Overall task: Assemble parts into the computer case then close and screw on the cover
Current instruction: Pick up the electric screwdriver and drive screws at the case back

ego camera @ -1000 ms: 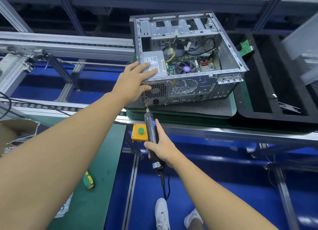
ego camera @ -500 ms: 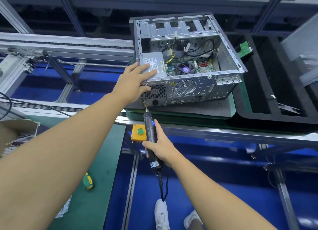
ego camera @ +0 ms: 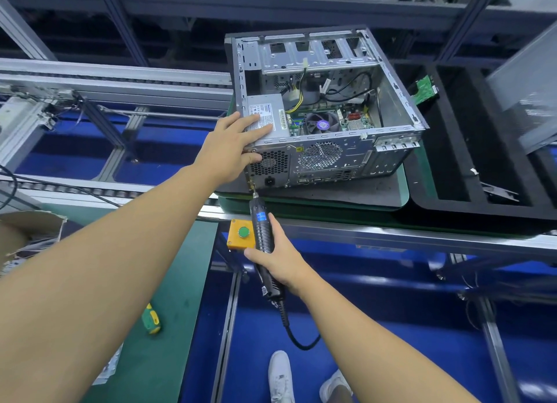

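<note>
An open computer case (ego camera: pixel 394 113) lies on its side on a grey mat, with motherboard, fan and cables visible inside. My left hand (ego camera: pixel 232 148) rests with straight fingers on the grey power supply (ego camera: pixel 266 113) at the case's near left corner, thumb against the rear panel. My right hand (ego camera: pixel 275 259) grips a black electric screwdriver (ego camera: pixel 261 227). Its bit touches a screw at the lower left corner of the case's rear panel (ego camera: pixel 328 161).
A yellow box with a green button (ego camera: pixel 241 233) sits on the conveyor rail beside the screwdriver. A black foam tray (ego camera: pixel 452 173) holding a green circuit board (ego camera: pixel 423 89) lies right of the case. A green-yellow screwdriver (ego camera: pixel 153 319) lies on the green mat below left.
The screwdriver and my right hand have edged up toward the case's rear panel. My left hand stays on the power supply.
</note>
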### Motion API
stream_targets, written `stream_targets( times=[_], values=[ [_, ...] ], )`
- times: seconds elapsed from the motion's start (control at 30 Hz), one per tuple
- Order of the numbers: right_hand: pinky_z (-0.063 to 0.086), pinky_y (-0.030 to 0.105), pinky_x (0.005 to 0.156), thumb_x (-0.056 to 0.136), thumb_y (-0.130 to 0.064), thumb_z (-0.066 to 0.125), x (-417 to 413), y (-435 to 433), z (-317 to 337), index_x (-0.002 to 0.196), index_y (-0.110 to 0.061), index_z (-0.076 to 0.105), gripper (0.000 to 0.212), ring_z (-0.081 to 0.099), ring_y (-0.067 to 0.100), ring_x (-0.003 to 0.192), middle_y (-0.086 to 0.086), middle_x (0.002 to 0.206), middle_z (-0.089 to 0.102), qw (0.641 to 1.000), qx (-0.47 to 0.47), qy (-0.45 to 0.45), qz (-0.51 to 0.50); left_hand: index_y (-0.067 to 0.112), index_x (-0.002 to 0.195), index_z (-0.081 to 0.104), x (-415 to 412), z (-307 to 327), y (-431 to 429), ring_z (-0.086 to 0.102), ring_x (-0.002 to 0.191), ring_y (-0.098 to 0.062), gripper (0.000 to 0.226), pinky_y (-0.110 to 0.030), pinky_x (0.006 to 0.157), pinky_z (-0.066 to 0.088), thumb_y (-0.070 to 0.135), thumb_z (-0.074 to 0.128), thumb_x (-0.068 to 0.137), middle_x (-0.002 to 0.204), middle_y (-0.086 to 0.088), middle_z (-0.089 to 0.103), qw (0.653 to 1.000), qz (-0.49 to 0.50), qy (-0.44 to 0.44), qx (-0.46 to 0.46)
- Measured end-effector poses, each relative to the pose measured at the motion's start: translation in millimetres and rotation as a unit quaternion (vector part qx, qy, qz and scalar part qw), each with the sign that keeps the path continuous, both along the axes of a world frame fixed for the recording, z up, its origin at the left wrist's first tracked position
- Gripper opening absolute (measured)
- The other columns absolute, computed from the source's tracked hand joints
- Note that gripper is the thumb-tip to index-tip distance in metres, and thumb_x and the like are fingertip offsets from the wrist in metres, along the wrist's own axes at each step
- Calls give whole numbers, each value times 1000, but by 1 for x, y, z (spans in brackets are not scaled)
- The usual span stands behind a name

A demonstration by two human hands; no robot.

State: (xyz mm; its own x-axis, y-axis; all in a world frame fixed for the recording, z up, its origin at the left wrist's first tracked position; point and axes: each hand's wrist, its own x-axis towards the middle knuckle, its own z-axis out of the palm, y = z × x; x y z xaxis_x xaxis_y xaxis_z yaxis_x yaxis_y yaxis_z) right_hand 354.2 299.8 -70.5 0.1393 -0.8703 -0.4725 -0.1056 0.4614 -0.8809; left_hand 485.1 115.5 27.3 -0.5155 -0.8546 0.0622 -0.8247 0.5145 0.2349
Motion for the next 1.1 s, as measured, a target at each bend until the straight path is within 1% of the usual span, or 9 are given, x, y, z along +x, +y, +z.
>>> stream_targets(
  times=[0.07, 0.2, 0.33, 0.47, 0.57, 0.7, 0.87, 1.0, 1.1],
  values=[
    [50, 33, 102, 85, -33, 74, -1, 1, 0, 158, -48, 14, 96, 62, 9, 112, -17, 128, 61, 1000, -7, 8, -2, 40, 150, 34, 0, 0, 1, 13, 148, -28, 61, -50, 114, 29, 37, 61, 95, 161, 9, 26, 1000, 3, 5, 2],
    [57, 31, 84, 83, -30, 71, -9, 5, 3, 152, -53, 22, 87, 67, 14, 93, -15, 112, 63, 1000, -6, 20, 22, 39, 152, 31, -1, -2, 4, 11, 149, -26, 61, -50, 111, 32, 37, 58, 97, 162, 9, 23, 1000, 4, -3, -6],
    [60, 38, 86, 82, -28, 73, -20, 14, 5, 150, -56, 20, 90, 68, 15, 89, -10, 111, 64, 999, -3, 25, 24, 37, 154, 28, -3, 1, 8, 9, 150, -25, 61, -49, 111, 34, 38, 55, 99, 163, 8, 20, 999, 10, -28, -15],
    [60, 35, 65, 82, -16, 72, -34, 18, 11, 152, -51, 21, 94, 70, 17, 69, -1, 107, 63, 1000, 5, -10, 18, 32, 155, 26, -12, 2, 16, 9, 151, -28, 65, -47, 110, 38, 30, 58, 98, 163, 2, 20, 998, 19, -60, -30],
    [61, 40, 63, 81, -9, 68, -47, 21, 22, 149, -51, 26, 90, 67, 22, 65, 3, 107, 63, 1000, -7, 1, 15, 30, 153, 30, -19, 3, 25, 18, 149, -31, 62, -44, 105, 42, 31, 59, 98, 160, -2, 28, 992, 35, -96, -73],
    [62, 48, 71, 78, -19, 70, -62, 20, 43, 146, -48, 33, 82, 64, 18, 72, 3, 102, 65, 998, -41, 51, 9, 27, 138, 51, -30, 13, 24, 42, 133, -23, 45, -41, 100, 38, 37, 61, 95, 144, -1, 48, 990, 47, -87, -100],
    [57, 37, 57, 82, -18, 67, -79, 18, 69, 144, -43, 36, 74, 62, 18, 63, -2, 91, 63, 998, -65, 25, -5, 22, 94, 60, -40, 26, 16, 59, 91, -19, 13, -31, 67, 35, 33, 65, 93, 99, 6, 60, 989, 42, -102, -100],
    [56, 39, 56, 84, -12, 63, -98, 17, 83, 144, -41, 38, 72, 59, 22, 63, 1, 89, 61, 995, -87, 35, -22, 19, 85, 55, -40, 25, 15, 56, 86, -18, 12, -32, 58, 38, 17, 64, 93, 87, 6, 51, 992, 37, -96, -77],
    [56, 38, 56, 83, -13, 63, -115, 17, 89, 141, -45, 41, 69, 58, 22, 65, 1, 88, 61, 994, -99, 39, -35, 21, 92, 55, -37, 18, 12, 55, 88, -11, 17, -28, 51, 31, 6, 62, 91, 94, 6, 49, 990, 30, -112, -76]
  ],
)
